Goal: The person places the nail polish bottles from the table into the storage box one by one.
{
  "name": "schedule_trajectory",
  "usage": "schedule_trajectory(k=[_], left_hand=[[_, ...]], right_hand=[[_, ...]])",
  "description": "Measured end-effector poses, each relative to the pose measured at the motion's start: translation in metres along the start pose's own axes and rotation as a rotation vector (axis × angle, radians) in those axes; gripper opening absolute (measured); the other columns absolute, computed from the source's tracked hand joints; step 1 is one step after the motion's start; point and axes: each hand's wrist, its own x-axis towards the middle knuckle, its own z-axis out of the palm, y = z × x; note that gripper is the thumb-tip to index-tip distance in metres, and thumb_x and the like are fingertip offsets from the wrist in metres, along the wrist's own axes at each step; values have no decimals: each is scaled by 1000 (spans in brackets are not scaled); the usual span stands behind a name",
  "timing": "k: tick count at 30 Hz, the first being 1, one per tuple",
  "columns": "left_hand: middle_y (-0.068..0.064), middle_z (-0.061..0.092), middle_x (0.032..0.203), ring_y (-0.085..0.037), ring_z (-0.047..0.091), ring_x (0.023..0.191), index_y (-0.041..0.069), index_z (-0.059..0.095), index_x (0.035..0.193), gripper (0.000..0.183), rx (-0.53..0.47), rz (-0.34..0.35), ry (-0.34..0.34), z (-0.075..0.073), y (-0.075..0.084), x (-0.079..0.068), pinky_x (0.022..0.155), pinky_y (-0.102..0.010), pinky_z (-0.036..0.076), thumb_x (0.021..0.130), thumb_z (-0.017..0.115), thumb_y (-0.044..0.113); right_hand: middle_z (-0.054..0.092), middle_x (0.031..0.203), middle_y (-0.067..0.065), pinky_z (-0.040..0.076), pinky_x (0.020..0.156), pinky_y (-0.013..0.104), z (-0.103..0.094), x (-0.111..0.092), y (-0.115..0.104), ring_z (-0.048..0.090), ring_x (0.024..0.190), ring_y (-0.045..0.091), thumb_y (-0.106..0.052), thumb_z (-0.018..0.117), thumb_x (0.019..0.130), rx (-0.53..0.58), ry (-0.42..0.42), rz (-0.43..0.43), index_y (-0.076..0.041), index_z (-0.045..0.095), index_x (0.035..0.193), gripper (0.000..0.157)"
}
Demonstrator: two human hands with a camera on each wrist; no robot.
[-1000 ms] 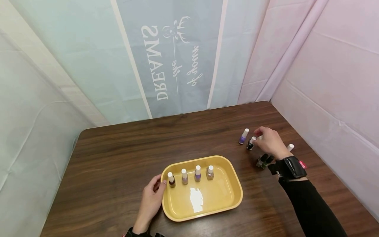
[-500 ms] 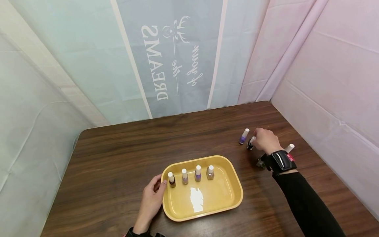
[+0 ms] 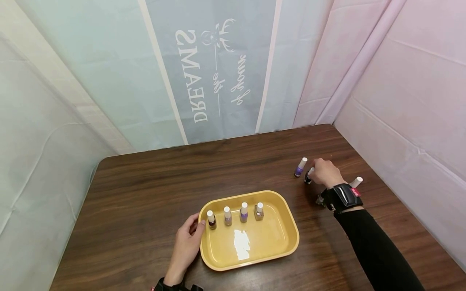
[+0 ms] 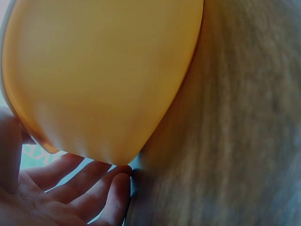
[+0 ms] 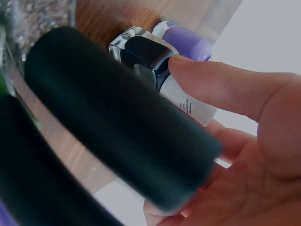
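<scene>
My left hand (image 3: 186,245) holds the left end of a yellow tray (image 3: 267,242), thumb at the rim and fingers against its outer wall (image 4: 103,94). Several small nail polish bottles with white caps stand in a row inside, among them a purple one (image 3: 244,214) and a square clear one (image 3: 259,212). To the right of the tray, my right hand (image 3: 327,173) pinches a black nail polish bottle (image 5: 141,54) by its white cap (image 5: 188,101). The hand hides part of that cap in the head view. A purple nail polish bottle (image 3: 300,167) stands just beside it.
Two long black caps (image 5: 117,117) loom close under the right wrist, with a glittery bottle (image 5: 44,19) near them. Another white-capped bottle (image 3: 356,182) shows behind the wrist. The wooden table (image 3: 153,190) meets hanging fabric (image 3: 233,121) at the back.
My right hand has shifted slightly left and turned, and its fingers have come down onto the black bottle's cap. Its wrist now covers most of the dark-capped bottles. The left hand stays put.
</scene>
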Motion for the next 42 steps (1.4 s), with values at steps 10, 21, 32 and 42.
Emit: schedule_trajectory(k=[10, 21, 32, 42], left_hand=[[-17, 71, 100, -15, 67, 85, 3, 59, 127, 33, -3, 3, -2, 1, -1, 0, 68, -21, 55, 97, 57, 16], [-18, 70, 106, -17, 68, 91, 1, 59, 127, 34, -15, 22, 4, -2, 1, -2, 71, -20, 55, 97, 57, 18], [-19, 68, 110, -20, 68, 96, 0, 56, 129, 36, -37, 25, -18, -1, 2, -3, 73, -22, 56, 98, 56, 18], [-18, 70, 103, -17, 68, 88, 1, 58, 127, 34, -20, 14, -11, -1, 2, -2, 69, -21, 56, 97, 56, 17]], right_hand=[[63, 95, 26, 44, 60, 36, 1, 0, 3, 55, 77, 32, -9, 57, 80, 27, -15, 1, 12, 60, 108, 36], [63, 94, 25, 46, 63, 38, 0, 1, 0, 55, 78, 31, -9, 57, 84, 25, -25, -11, 12, 60, 108, 32], [63, 90, 22, 44, 60, 37, -1, -2, 3, 55, 74, 30, -11, 57, 84, 29, -14, -23, 11, 61, 106, 32], [64, 85, 19, 43, 59, 37, -3, -5, 1, 55, 72, 28, -12, 57, 84, 30, 20, -61, 8, 64, 100, 27]])
